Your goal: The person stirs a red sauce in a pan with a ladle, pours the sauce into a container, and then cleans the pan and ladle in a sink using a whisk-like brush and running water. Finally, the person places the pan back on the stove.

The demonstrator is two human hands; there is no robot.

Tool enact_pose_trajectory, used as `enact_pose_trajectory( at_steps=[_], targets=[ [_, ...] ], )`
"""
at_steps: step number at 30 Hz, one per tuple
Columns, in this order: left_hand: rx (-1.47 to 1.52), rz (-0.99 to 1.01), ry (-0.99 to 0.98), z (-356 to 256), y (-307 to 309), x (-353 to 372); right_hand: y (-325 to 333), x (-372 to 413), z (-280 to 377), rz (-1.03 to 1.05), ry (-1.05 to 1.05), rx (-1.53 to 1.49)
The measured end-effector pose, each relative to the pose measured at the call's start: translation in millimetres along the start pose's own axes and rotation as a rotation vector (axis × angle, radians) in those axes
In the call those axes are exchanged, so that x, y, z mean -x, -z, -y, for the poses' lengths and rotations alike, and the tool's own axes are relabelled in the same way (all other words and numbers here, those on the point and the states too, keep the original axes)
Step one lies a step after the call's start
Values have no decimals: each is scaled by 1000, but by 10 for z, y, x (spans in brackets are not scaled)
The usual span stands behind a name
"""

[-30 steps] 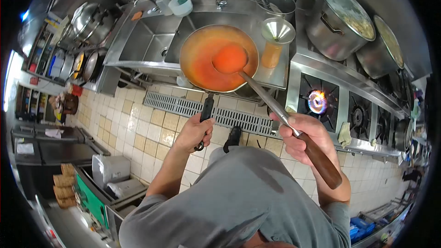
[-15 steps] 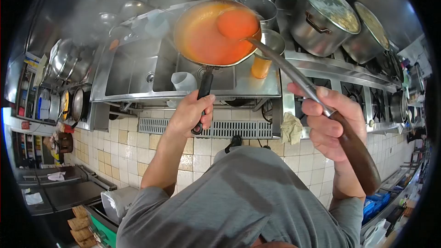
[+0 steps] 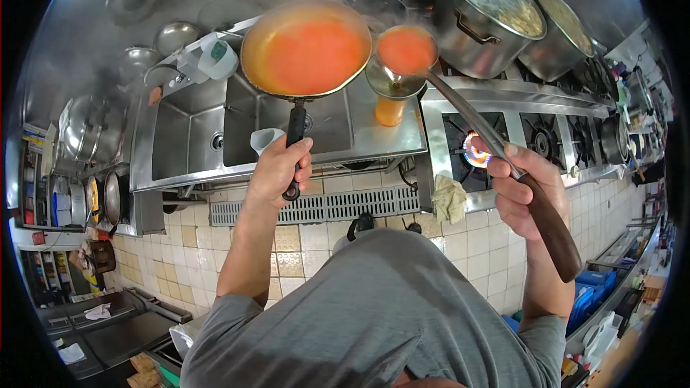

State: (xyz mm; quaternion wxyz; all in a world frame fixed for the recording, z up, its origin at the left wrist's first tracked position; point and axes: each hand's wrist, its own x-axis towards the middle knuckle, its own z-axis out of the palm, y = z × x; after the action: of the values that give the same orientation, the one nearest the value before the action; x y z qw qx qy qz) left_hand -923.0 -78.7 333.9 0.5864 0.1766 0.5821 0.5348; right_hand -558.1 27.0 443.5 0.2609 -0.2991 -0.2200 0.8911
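The person's left hand (image 3: 280, 169) has its fingers wrapped tight round the black handle (image 3: 295, 126) of a wide, shallow pan (image 3: 305, 47). The pan is held up in the air over the steel bench (image 3: 374, 140) and the sink (image 3: 187, 140) beside it. It is filled nearly to its golden rim with smooth, bright orange sauce, and it tips slightly towards the person.

The right hand (image 3: 528, 190) grips a long ladle (image 3: 467, 118), fingers closed where the metal shaft meets the dark wooden grip. The ladle's bowl (image 3: 407, 50) is brimful of the same orange sauce. It hangs just to the right of the pan's rim, right above a metal funnel (image 3: 394, 80). The funnel sits in the top of a bottle (image 3: 389, 111) of orange liquid standing on the bench.

To the right, one burner (image 3: 474, 149) is lit, a crumpled cloth (image 3: 449, 197) lies on the front edge of the stove, and two big stockpots (image 3: 485, 18) stand behind.

Some things are hard to read. The funnel covers the bottle's neck, so I cannot tell how full it is at the top. The sauce hides the pan's floor, and the left hand covers the lower stretch of the handle. Steam clouds the shelf of bowls at the upper left. The person's grey shirt (image 3: 374, 316) fills the bottom of the view, and only one shoe (image 3: 359, 224) shows on the tiled floor. The lens bends and darkens everything at the edges.
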Motion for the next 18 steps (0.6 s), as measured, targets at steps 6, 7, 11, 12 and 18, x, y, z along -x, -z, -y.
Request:
enact_pose_trajectory(
  at_steps=[6,7,11,12,18],
  targets=[
    [18,-26,6,-56,38,-12,152,-110,-85,-121,37,165],
    [23,-40,8,-56,45,-13,169,-127,-101,-140,46,191],
    [-18,-51,-19,-87,48,24,124,-158,-152,-204,73,276],
    [-34,-54,-24,-88,51,32,148,-162,-158,-204,74,275],
    [-99,-54,-30,-116,26,80,211,-183,-215,-179,67,355]
  ],
)
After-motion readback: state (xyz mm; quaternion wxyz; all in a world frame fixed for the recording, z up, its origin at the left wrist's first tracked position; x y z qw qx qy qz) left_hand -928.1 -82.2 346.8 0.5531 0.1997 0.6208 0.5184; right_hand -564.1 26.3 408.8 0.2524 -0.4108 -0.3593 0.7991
